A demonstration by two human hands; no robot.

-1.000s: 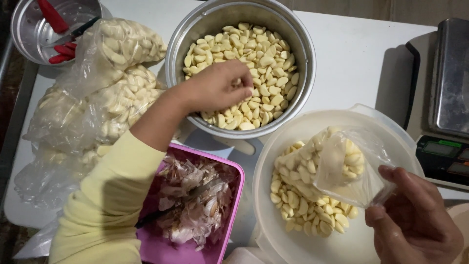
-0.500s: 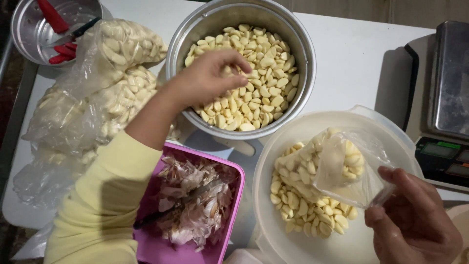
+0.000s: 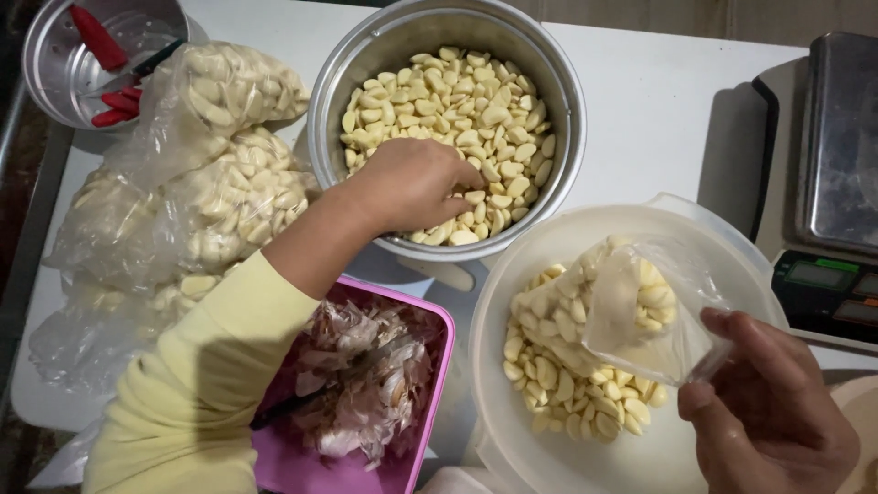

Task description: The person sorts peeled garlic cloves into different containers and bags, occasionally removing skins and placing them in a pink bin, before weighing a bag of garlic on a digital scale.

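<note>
- While the left hand [image 3: 412, 183] reached into the steel pot [image 3: 340, 82], its fingers were curled down among the peeled garlic cloves [image 3: 457, 101] at the near side of the pot; whether they gripped any clove, I could not tell.
- The right hand [image 3: 768, 412] held a small clear bag [image 3: 640, 311] by its edge, fingers pinched on the plastic, and kept it tilted over the white bowl [image 3: 722, 247], probably so that falling cloves landed inside.
- The bag was partly full of cloves, and more loose cloves [image 3: 558, 384] lay in the bowl under it.
- Filled bags of garlic [image 3: 219, 183] were stacked at the left of the table [image 3: 658, 101], apart from the pot.
- A pink tray [image 3: 430, 320] near the body kept the dry skins [image 3: 366, 366] separate.
- A scale [image 3: 832, 183] stood at the right, just beside the bowl.
</note>
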